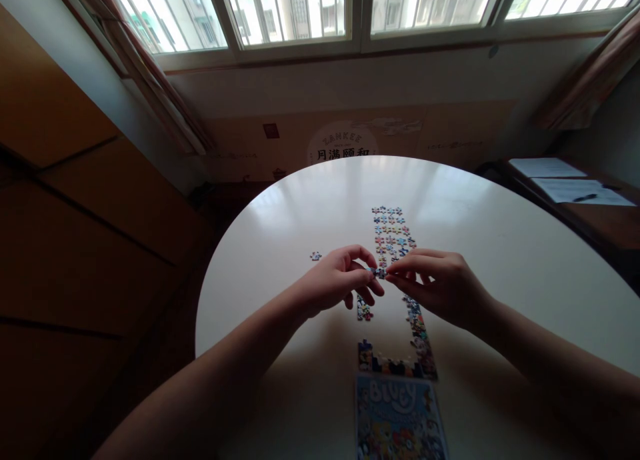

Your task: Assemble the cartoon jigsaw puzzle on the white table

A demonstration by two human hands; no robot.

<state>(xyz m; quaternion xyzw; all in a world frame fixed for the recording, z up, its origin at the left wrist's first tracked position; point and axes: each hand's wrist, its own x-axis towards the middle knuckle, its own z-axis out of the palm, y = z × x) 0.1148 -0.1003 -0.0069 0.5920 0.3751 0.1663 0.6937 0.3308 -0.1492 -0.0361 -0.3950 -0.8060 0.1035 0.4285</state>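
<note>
Loose piece (315,256) on table (250,267), off left of grip. Left hand (345,273) pinching bit (381,273) by its left end, tiny so can't tell if one piece or two. Piece rows (386,230) just past grip, box (400,413) well nearer body. Right hand (443,280) pinching bit's right end.

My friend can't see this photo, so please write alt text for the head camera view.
A person's left hand and right hand pinch small jigsaw pieces over a rounded white table. Rows of loose pieces lie beyond them, a partly assembled puzzle border nearer, and closest to the viewer a blue picture lettered Bluey. Windows line the far wall.
</note>
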